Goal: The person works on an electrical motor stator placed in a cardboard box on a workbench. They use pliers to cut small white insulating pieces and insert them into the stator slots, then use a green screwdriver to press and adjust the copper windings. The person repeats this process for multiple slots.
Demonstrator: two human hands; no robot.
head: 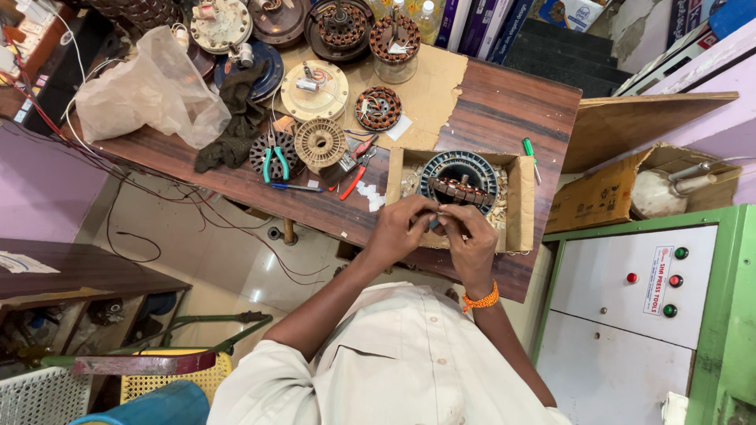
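Note:
My left hand (400, 230) and my right hand (470, 240) meet fingertip to fingertip at the near edge of a shallow cardboard box (520, 206) on the wooden workbench (504, 106). Together they pinch something small that the fingers hide. Inside the box lies a round dark stator (459, 179) with slotted teeth, resting among pale scraps. An orange thread band (481, 300) circles my right wrist.
Green-handled pliers (272, 156), red-handled pliers (358, 167), a blue pen (293, 187), a green screwdriver (529, 150), several wound stators and fan motor parts, a dark rag (236, 122) and a plastic bag (153, 88) crowd the bench. A green cabinet with push buttons (630, 291) stands at right.

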